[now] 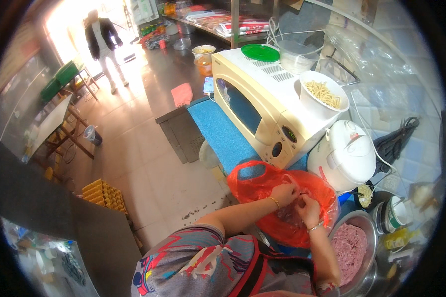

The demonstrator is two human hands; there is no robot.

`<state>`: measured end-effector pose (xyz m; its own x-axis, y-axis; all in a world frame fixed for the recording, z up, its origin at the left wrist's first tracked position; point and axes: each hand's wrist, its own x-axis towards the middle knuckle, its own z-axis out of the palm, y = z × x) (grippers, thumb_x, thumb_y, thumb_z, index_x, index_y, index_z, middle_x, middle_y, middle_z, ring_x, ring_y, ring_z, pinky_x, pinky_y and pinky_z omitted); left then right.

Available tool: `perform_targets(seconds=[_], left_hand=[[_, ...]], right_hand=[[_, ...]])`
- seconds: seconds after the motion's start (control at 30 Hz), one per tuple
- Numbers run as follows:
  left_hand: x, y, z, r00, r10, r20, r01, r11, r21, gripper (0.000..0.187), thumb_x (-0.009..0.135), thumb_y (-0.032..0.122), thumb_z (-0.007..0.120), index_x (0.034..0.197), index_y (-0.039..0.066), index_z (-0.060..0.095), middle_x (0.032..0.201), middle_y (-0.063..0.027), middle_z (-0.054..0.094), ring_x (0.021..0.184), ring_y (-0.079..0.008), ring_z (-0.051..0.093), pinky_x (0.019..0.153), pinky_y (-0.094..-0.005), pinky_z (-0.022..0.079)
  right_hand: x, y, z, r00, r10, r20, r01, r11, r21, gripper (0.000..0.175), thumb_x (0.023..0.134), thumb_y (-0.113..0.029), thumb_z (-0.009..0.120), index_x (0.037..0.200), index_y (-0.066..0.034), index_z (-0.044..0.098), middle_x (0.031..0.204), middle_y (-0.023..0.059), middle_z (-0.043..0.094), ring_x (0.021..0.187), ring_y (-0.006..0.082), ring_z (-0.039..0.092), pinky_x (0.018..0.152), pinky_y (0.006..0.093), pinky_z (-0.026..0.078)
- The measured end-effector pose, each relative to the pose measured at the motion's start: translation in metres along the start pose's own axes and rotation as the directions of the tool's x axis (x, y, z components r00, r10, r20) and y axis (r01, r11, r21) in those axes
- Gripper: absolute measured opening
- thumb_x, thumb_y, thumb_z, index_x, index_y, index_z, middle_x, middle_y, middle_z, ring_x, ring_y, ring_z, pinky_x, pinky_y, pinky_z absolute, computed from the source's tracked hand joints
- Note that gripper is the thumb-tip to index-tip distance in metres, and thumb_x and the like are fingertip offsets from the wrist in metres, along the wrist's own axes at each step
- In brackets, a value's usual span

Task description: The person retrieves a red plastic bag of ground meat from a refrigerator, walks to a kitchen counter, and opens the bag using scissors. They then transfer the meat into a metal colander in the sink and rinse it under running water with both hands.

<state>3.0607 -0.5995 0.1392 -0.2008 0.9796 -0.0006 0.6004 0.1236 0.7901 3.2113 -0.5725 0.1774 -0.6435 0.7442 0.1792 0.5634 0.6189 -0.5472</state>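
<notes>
A red plastic carrier bag point(241, 185) lies spread wide on the blue-covered counter, in front of the microwave oven point(278, 126). Over its opening, my left hand point(284, 194), with a gold-coloured bracelet at the wrist, pinches thin plastic. Close beside it, my right hand point(309, 212), with a silver-coloured bracelet, also has its fingers closed on the plastic. Clear film shows inside the bag; its contents cannot be made out. A metal bowl of raw minced meat point(349, 248) stands beside my right forearm.
A white rice cooker point(351, 152) stands behind the bag. On the microwave are a white tub of noodles point(323, 96), a green lid point(260, 52) and a clear container point(297, 55). Egg trays point(103, 196) sit at the left. A person point(103, 41) is by the bright doorway.
</notes>
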Motion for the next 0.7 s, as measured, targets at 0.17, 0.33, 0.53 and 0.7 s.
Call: perform_targets(seconds=[0.17,0.33,0.53,0.7], left_hand=[[-0.003,0.001,0.0,1.0,0.0,-0.015,0.0,1.0,-0.004,0.022,0.08,0.03,0.053,0.084,0.01,0.061,0.08,-0.015,0.063,0.076,-0.033,0.061,0.064,-0.0437,0.047],[-0.002,-0.002,0.005,0.999,0.008,-0.04,-0.009,1.0,-0.024,0.023,0.081,0.03,0.052,0.084,0.01,0.061,0.079,-0.0159,0.062,0.075,-0.0341,0.06,0.064,-0.0448,0.047],[0.001,-0.008,0.009,0.997,0.007,-0.071,-0.01,0.999,-0.047,0.023,0.082,0.028,0.05,0.085,0.008,0.06,0.079,-0.0177,0.062,0.074,-0.0357,0.06,0.065,-0.0459,0.047],[0.004,-0.011,0.011,0.997,0.01,-0.071,-0.015,0.997,-0.072,0.022,0.082,0.026,0.05,0.083,0.007,0.06,0.079,-0.0182,0.062,0.074,-0.0366,0.06,0.066,-0.0461,0.047]], right_hand=[[0.0,-0.003,0.005,1.0,0.014,-0.014,-0.016,0.995,-0.095,0.013,0.069,-0.013,0.061,0.077,-0.0042,0.058,0.072,0.0189,0.059,0.067,0.0348,0.06,0.058,0.0394,0.046],[0.004,0.004,-0.001,0.989,0.08,0.122,-0.078,0.997,-0.025,0.014,0.069,-0.016,0.063,0.076,-0.0051,0.057,0.071,0.0186,0.059,0.068,0.0364,0.058,0.06,0.042,0.047],[0.004,0.0,-0.001,0.999,0.0,0.047,0.006,0.992,-0.124,0.012,0.069,-0.014,0.063,0.072,-0.0055,0.055,0.069,0.0174,0.056,0.067,0.0363,0.057,0.06,0.0423,0.046],[0.001,-0.005,-0.006,0.99,-0.124,-0.071,0.119,0.99,-0.071,0.011,0.066,-0.006,0.062,0.07,-0.0043,0.052,0.074,0.015,0.053,0.07,0.0349,0.055,0.061,0.0408,0.045]])
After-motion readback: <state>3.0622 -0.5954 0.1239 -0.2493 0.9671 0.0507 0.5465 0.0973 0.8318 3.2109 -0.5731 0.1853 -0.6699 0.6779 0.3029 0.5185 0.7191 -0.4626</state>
